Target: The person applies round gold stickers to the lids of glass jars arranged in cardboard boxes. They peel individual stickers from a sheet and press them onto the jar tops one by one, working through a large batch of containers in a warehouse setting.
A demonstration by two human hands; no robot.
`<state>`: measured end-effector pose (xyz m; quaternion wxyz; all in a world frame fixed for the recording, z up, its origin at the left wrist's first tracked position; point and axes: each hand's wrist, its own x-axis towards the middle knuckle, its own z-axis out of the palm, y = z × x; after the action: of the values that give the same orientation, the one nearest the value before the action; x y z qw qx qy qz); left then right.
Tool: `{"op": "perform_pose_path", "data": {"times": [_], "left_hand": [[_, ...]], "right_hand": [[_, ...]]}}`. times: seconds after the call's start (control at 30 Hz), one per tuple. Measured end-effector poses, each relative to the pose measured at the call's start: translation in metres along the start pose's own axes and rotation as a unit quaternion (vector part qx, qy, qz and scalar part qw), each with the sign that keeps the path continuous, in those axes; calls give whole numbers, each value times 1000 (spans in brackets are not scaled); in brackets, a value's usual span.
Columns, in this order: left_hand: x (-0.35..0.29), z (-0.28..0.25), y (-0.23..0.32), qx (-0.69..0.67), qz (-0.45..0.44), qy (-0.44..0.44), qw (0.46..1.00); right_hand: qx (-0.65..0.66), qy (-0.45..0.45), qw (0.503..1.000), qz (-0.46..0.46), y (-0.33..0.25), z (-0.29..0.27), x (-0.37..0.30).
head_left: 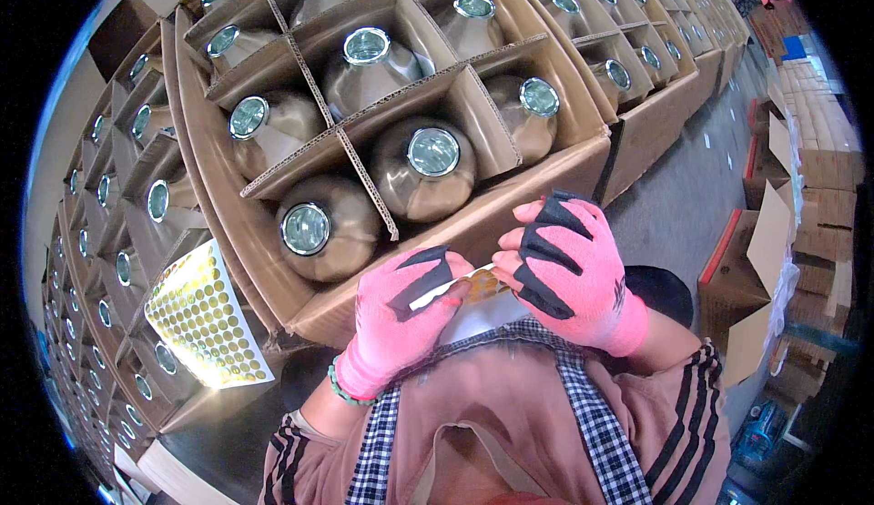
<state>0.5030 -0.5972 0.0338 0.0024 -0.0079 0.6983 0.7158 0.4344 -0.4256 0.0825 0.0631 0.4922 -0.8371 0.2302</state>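
Observation:
Both my hands wear pink gloves with black patches and cut-off fingertips. My left hand (396,318) pinches one end of a small strip of gold round stickers (475,285) close to my chest. My right hand (569,268) has its fingertips on the other end of that strip. Just above the hands stands an open cardboard box (455,232) with divider cells. Each cell holds a brown round bottle (423,168) with a shiny metal cap. A full sheet of gold dot stickers (205,318) leans between boxes at the lower left.
More open boxes of capped bottles (619,64) run in rows to the far right and down the left side (118,259). Flattened and empty cartons (765,259) pile up on the grey floor at the right.

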Motion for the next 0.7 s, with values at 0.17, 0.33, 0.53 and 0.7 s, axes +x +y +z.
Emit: {"op": "perform_pose_path", "data": {"times": [0.17,0.33,0.53,0.7], "left_hand": [[0,-3,1,-6,14,0,1000],[-2,-1,-7,-18,-15,9,1000],[3,-6,-11,-29,-34,11,999],[8,-10,-6,-27,-57,-60,996]], "right_hand": [[-25,4,999,-22,-3,-1,1],[-16,5,1000,-25,-2,2,1],[95,43,987,122,21,-32,24],[-152,-37,977,147,108,-18,33]]}}
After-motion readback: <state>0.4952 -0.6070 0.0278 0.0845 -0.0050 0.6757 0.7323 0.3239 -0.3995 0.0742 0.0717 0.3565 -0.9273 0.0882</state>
